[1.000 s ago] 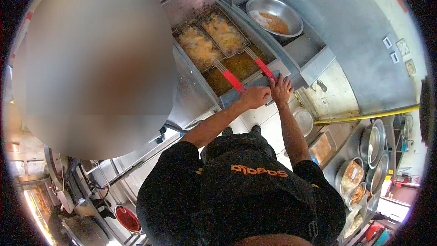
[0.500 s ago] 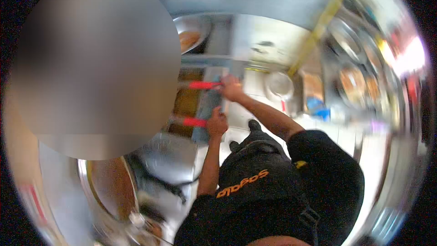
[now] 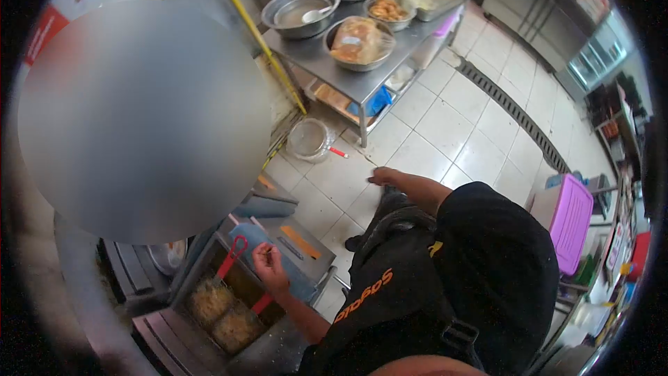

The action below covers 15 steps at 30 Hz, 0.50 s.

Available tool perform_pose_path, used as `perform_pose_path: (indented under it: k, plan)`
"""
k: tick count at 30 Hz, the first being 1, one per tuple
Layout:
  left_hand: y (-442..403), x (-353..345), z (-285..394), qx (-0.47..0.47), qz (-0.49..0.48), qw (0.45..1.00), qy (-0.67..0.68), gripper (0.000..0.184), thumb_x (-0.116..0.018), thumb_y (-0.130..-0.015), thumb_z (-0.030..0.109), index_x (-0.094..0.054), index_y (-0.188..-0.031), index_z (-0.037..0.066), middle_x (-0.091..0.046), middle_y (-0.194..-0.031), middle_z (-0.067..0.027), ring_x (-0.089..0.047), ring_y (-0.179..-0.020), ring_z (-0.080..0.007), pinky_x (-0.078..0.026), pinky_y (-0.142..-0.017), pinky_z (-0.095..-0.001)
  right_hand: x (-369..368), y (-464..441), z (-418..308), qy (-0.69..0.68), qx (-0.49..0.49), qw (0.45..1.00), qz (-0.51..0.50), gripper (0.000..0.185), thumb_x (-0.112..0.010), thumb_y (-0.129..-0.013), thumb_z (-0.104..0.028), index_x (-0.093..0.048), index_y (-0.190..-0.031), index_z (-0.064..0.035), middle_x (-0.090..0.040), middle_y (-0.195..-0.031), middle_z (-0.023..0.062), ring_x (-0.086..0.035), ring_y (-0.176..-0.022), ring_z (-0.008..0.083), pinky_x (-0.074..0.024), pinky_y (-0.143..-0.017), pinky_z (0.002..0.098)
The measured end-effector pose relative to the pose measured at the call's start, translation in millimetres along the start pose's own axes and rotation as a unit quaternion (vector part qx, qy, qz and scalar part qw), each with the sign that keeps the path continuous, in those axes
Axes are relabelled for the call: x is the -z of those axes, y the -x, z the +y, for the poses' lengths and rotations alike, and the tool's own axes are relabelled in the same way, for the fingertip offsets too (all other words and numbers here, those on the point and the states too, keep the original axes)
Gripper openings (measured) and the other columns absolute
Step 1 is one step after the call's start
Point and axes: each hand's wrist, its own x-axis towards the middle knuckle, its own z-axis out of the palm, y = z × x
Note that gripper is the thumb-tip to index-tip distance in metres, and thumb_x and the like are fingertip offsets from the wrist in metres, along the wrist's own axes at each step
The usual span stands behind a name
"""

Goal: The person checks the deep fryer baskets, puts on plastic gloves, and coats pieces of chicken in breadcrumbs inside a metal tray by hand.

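Observation:
My left hand (image 3: 270, 266) is over the front edge of the deep fryer (image 3: 278, 338), fingers loosely bent and nothing visible in them. Beside it a red-handled fry basket (image 3: 231, 256) stands with its handle tilted up. The second basket's red handle (image 3: 261, 303) runs beneath my left wrist, its end hidden. Pale food (image 3: 212, 301) lies in one basket and more food (image 3: 236, 331) in the other, both in the oil. My right hand (image 3: 381, 176) hangs over the floor tiles, away from the fryer. Its fingers are loosely extended and hold nothing visible.
A steel table (image 3: 417, 45) bears several bowls and a bagged item (image 3: 358, 40). A round strainer (image 3: 309, 139) with a red handle sits on the floor near its leg. A drain grate (image 3: 515, 115) crosses the tiles. A purple-lidded bin (image 3: 572, 223) stands at right.
Both hands have let go of the red basket handles. My right hand has moved away from the fryer, and the view has turned toward the table and floor at right.

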Motion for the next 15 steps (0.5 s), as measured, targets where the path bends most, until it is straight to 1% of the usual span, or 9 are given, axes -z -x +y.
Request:
perform_pose_path:
  k: [1,2,3,6,8,10,11,13,15]
  plan:
    - [-12,-11,28,-0.013,-0.009,1.0,0.007,0.025,-0.057,-0.086,0.012,-0.05,-0.108,0.001,-0.058,-0.094,-0.0064,-0.053,-0.075,-0.0137,-0.045,-0.07,-0.0271,-7,7,50,-0.071,-0.07,0.995,0.017,0.053,-0.047,-0.084,-0.05,-0.066,-0.082,-0.0007,-0.064,-0.089,0.0218,-0.06,-0.087,0.0377,-0.0468,-0.078,0.0449]
    - [-22,-23,53,-0.027,-0.017,0.999,0.012,0.025,-0.056,-0.087,0.011,-0.05,-0.109,0.001,-0.057,-0.094,-0.0063,-0.053,-0.074,-0.0134,-0.045,-0.07,-0.0268,-17,18,102,0.008,-0.018,0.998,0.052,0.053,-0.045,-0.084,-0.051,-0.067,-0.084,-0.0028,-0.064,-0.087,0.0221,-0.061,-0.087,0.0371,-0.0469,-0.078,0.0441]
    - [-32,-35,69,-0.051,-0.027,0.998,0.035,0.027,-0.055,-0.087,0.011,-0.048,-0.111,0.002,-0.057,-0.094,-0.0066,-0.052,-0.074,-0.0133,-0.045,-0.069,-0.027,-42,14,155,-0.078,-0.154,0.982,0.08,0.053,-0.045,-0.083,-0.051,-0.067,-0.085,-0.0036,-0.065,-0.087,0.0206,-0.061,-0.086,0.0376,-0.0474,-0.077,0.0436]
    - [-59,-84,110,-0.117,-0.072,0.983,0.126,0.035,-0.054,-0.086,0.01,-0.043,-0.118,0.002,-0.057,-0.096,-0.008,-0.051,-0.073,-0.0131,-0.045,-0.068,-0.0274,-50,69,251,-0.172,-0.151,0.972,0.043,0.047,-0.05,-0.083,-0.048,-0.064,-0.096,-0.005,-0.066,-0.09,0.014,-0.064,-0.082,0.0285,-0.049,-0.071,0.0452]
    - [-71,-136,137,-0.157,-0.128,0.956,0.213,0.042,-0.054,-0.086,0.01,-0.038,-0.124,0.002,-0.057,-0.097,-0.0091,-0.051,-0.072,-0.0131,-0.045,-0.067,-0.0276,-51,106,298,-0.424,-0.26,0.867,0.025,0.044,-0.052,-0.084,-0.043,-0.059,-0.107,-0.0064,-0.066,-0.096,0.0107,-0.064,-0.08,0.0248,-0.0491,-0.069,0.0449]
    - [-81,-196,154,-0.148,-0.198,0.933,0.26,0.05,-0.055,-0.085,0.01,-0.034,-0.129,0.003,-0.057,-0.1,-0.0099,-0.052,-0.074,-0.0138,-0.045,-0.068,-0.0274,-21,135,320,-0.503,-0.353,0.788,0.016,0.04,-0.053,-0.086,-0.039,-0.056,-0.111,-0.0092,-0.064,-0.101,0.0093,-0.064,-0.08,0.0226,-0.0487,-0.069,0.0446]
    - [-83,-227,164,-0.141,-0.23,0.921,0.281,0.053,-0.055,-0.084,0.01,-0.031,-0.132,0.003,-0.056,-0.101,-0.0103,-0.052,-0.074,-0.0142,-0.045,-0.069,-0.0272,-13,154,332,-0.516,-0.333,0.786,0.07,0.036,-0.058,-0.083,-0.038,-0.059,-0.102,-0.0069,-0.064,-0.081,0.0058,-0.063,-0.069,0.0207,-0.05,-0.061,0.0377]
    - [-77,-298,197,-0.107,-0.29,0.912,0.269,0.061,-0.055,-0.084,0.008,-0.025,-0.137,0.005,-0.056,-0.103,-0.0108,-0.054,-0.078,-0.0144,-0.046,-0.072,-0.0271,-4,182,369,-0.591,-0.327,0.727,0.122,0.027,-0.058,-0.084,-0.029,-0.059,-0.101,-0.0082,-0.064,-0.08,0.0061,-0.063,-0.069,0.0186,-0.0501,-0.058,0.0362]
    - [-63,-366,222,-0.066,-0.382,0.885,0.258,0.068,-0.057,-0.083,0.005,-0.019,-0.14,0.007,-0.055,-0.106,-0.0122,-0.055,-0.082,-0.0139,-0.046,-0.074,-0.0264,-28,202,425,-0.679,-0.217,0.68,0.174,0.017,-0.057,-0.084,-0.022,-0.059,-0.096,-0.0092,-0.063,-0.077,0.0059,-0.061,-0.066,0.0155,-0.0495,-0.054,0.0343]
